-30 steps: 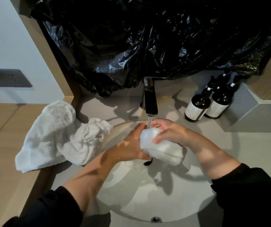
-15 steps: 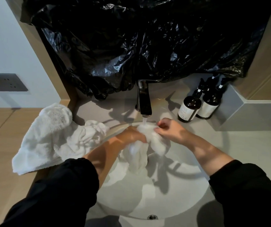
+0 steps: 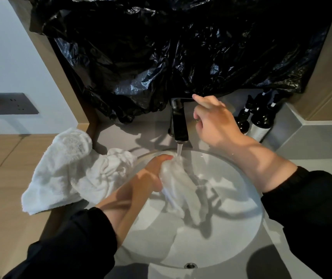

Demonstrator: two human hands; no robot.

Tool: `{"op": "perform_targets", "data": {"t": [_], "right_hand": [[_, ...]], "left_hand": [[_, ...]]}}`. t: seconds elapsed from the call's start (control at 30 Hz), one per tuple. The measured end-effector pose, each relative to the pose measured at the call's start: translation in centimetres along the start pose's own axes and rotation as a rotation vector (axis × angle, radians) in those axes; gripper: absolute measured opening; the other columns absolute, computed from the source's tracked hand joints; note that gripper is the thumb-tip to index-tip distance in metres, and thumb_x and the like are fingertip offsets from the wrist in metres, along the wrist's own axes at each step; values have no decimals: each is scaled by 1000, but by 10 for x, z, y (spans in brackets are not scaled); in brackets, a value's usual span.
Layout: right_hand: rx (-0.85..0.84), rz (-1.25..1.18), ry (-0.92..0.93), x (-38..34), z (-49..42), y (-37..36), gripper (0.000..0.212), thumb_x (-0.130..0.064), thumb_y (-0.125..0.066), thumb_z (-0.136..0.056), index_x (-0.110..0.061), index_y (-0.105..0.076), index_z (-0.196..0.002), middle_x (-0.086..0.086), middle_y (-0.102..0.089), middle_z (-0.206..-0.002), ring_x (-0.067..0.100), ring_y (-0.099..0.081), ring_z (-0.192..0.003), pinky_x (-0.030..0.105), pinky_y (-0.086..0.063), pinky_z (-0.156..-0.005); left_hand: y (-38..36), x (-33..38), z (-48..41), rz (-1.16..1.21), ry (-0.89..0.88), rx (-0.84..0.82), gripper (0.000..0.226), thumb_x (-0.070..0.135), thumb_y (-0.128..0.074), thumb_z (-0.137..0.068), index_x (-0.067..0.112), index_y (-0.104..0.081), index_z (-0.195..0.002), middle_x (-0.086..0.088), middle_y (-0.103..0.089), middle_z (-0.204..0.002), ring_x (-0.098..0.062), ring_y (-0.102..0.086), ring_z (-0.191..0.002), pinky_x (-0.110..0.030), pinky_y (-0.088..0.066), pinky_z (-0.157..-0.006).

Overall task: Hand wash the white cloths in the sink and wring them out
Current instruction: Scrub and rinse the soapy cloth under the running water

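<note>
White cloth (image 3: 181, 190) hangs under the running tap (image 3: 179, 121) in the sink (image 3: 231, 238), gripped by the left hand (image 3: 153, 174). I cannot tell if the right hand (image 3: 215, 121) holds the tap. More cloths (image 3: 70, 168) wait, maybe unwashed, at the sink's left edge.

No readable text: labels (image 3: 258, 134) on the dark bottles (image 3: 262, 117) are blurred.

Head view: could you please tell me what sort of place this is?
Most likely a bathroom: a round basin sunk in a grey counter, a black tap running water into it, and dark pump bottles beside the tap.
</note>
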State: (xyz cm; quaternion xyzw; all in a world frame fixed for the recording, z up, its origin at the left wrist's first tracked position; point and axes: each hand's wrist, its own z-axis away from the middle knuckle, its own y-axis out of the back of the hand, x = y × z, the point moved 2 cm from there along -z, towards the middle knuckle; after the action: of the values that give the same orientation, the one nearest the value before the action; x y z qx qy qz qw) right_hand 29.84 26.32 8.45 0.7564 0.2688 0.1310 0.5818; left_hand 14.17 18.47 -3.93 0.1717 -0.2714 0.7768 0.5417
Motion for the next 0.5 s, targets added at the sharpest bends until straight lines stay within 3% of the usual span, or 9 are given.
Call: {"op": "perform_targets", "data": {"t": [0.03, 0.13, 0.23, 0.3, 0.37, 0.43, 0.5], "right_hand": [[8, 3, 11, -1, 0, 2, 8, -8, -54, -83, -6, -59, -89, 8, -38, -151, 38, -42, -126, 43, -43, -96], [34, 4, 40, -3, 4, 8, 5, -4, -56, -82, -1, -60, -81, 12, -41, -149, 33, -43, -124, 38, -33, -103], [-22, 17, 62, 2, 13, 4, 6, 0, -58, -77, 0, -64, -74, 16, -51, -140, 34, -50, -117, 37, -34, -102], [-27, 11, 129, 8, 20, -4, 6, 3, -59, -70, 0, -63, -67, 21, -57, -132, 37, -56, -108, 43, -42, -95], [40, -51, 159, 15, 27, -6, 9, 1, -57, -71, 1, -65, -73, 19, -57, -132, 34, -55, -113, 42, -44, -94], [107, -233, 18, 25, 39, -8, 13, -1, -54, -80, -3, -66, -84, 6, -58, -130, 21, -50, -115, 32, -40, -93], [152, -520, -298, 42, 57, -22, 16, -5, -51, -86, -10, -66, -81, -1, -65, -106, 11, -55, -93, 28, -42, -81]], "left_hand": [[-1, 0, 3, -22, -3, -14, 20, 32, -68, -80, 13, -70, -87, -11, -66, -88, -28, -61, -85, -35, -45, -90], [0, -1, 1, -50, 55, -27, 64, 32, -85, -51, 14, -69, -110, -12, -68, -112, -31, -63, -105, -44, -45, -97], [1, 4, 7, -115, 16, -19, 52, 27, -80, -65, 10, -67, -112, -15, -68, -111, -33, -62, -107, -46, -46, -98], [3, 7, 9, -157, 10, -38, 59, 22, -82, -61, 8, -65, -116, -15, -68, -115, -34, -62, -110, -50, -45, -100], [6, 9, 11, -219, 4, -104, 64, 16, -82, -57, 6, -65, -118, -15, -68, -117, -34, -61, -112, -51, -43, -103], [6, 11, 19, -327, -11, -196, 39, 9, -74, -71, 4, -67, -110, -14, -69, -113, -34, -62, -110, -49, -43, -103], [10, 13, 25, -445, -38, -226, 28, 5, -69, -77, 4, -67, -105, -16, -68, -109, -35, -62, -104, -48, -46, -100]]}}
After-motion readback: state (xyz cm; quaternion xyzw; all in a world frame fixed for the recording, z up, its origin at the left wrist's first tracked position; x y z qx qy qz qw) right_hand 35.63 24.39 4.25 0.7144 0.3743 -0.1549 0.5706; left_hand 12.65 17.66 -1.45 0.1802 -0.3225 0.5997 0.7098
